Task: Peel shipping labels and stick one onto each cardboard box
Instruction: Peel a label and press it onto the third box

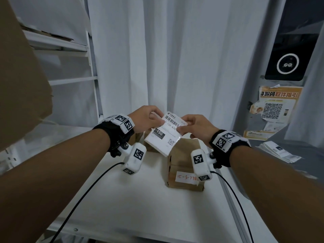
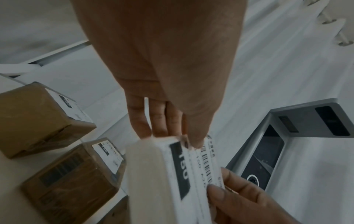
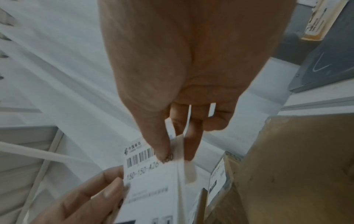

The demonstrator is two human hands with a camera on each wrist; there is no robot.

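A stack of white shipping labels (image 1: 162,135) with barcodes is held up between both hands over the white table (image 1: 140,199). My left hand (image 1: 158,120) grips its left edge, fingers behind and thumb in front; the left wrist view shows that hand (image 2: 182,141) on the stack (image 2: 172,174). My right hand (image 1: 184,125) pinches the top label's right corner; in the right wrist view its thumb and finger (image 3: 172,151) pinch the label (image 3: 149,181) where beige backing shows. A brown cardboard box (image 1: 182,165) stands below. Two boxes (image 2: 34,118) (image 2: 76,174) carry labels.
A loose pile of labels (image 1: 278,151) lies on the grey counter at right. A grey kiosk with a dark screen (image 1: 287,65) and an orange poster (image 1: 275,106) stand behind it. White shelving (image 1: 91,67) and a large brown cardboard sheet (image 1: 21,76) are at left.
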